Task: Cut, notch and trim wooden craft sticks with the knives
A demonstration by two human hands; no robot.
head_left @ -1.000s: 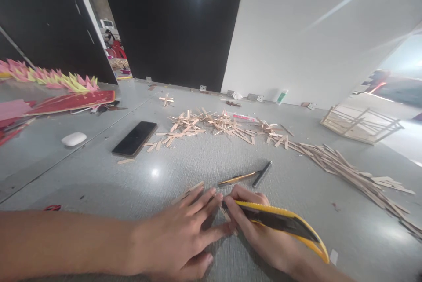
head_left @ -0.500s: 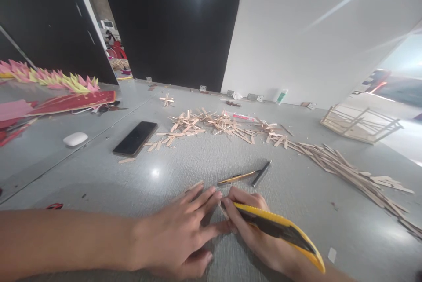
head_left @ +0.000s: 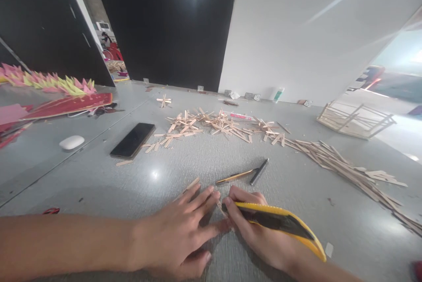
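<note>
My left hand (head_left: 184,231) lies flat with its fingers spread, pressing on the table around a thin wooden stick (head_left: 221,206). Another light stick (head_left: 193,183) pokes out from beneath its fingers. My right hand (head_left: 253,225) is closed around a yellow-and-black utility knife (head_left: 277,219), held like a pen. The knife's front end points at the thin stick between the two hands; its blade is too small to make out. Just beyond my fingertips lie a gold-coloured pen-like tool (head_left: 235,177) and a dark pen-like tool (head_left: 260,172).
Short wooden sticks (head_left: 217,123) are heaped mid-table, and long strips (head_left: 339,163) run off to the right. A phone (head_left: 132,140) and a white case (head_left: 71,142) lie left. A small stick frame (head_left: 356,120) stands far right. Upright panels (head_left: 280,31) border the back.
The view has shifted slightly, so the background sits a little further left. The knife's rear end is a bit higher; both hands stay in nearly the same place.
</note>
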